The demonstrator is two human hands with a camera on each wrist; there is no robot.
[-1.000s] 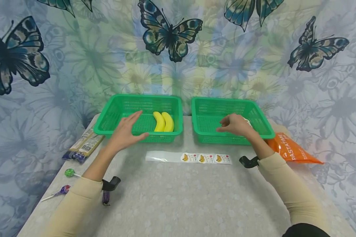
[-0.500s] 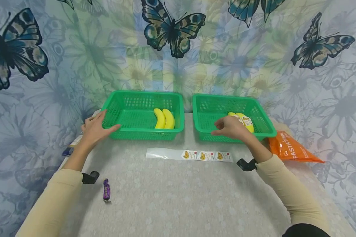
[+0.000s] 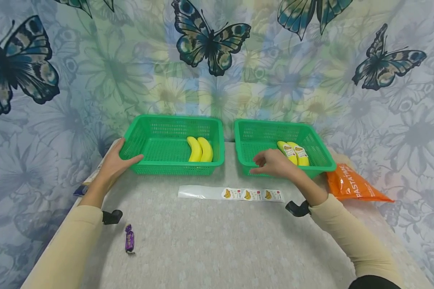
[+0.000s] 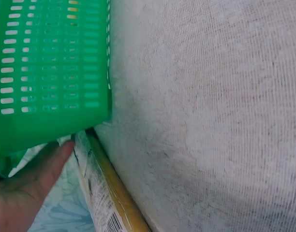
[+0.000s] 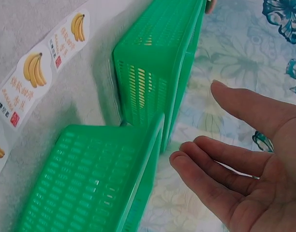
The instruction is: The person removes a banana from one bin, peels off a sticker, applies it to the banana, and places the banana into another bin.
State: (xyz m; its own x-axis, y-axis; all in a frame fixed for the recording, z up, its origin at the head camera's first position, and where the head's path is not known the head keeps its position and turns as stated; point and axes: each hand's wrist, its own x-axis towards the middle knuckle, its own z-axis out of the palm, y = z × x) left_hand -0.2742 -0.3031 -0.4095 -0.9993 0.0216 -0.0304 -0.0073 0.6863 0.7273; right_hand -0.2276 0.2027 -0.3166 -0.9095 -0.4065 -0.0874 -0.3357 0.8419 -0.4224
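Note:
My left hand (image 3: 113, 160) is at the front left corner of the left green basket (image 3: 177, 168), its thumb straight and pointing along the front rim. In the left wrist view the thumb (image 4: 53, 162) lies close by the basket's corner; the other fingers are mostly hidden. Two yellow bananas (image 3: 200, 149) lie on the right side of that basket. Over the front left part of the right green basket (image 3: 275, 124) hovers my right hand (image 3: 275, 163), fingers loosely bent and holding nothing. Two bananas with labels (image 3: 293, 153) rest in that basket.
A strip of banana stickers (image 3: 247, 194) lies in front of the baskets. An orange pasta bag (image 3: 354, 184) is at the right, and a purple wrapped candy (image 3: 129, 239) lies front left. Beside my left hand a packet (image 3: 84, 186) is partly covered.
My left hand has moved left and back, from above the left basket to its front left corner. My right hand has shifted slightly left and towards me, uncovering the labelled bananas.

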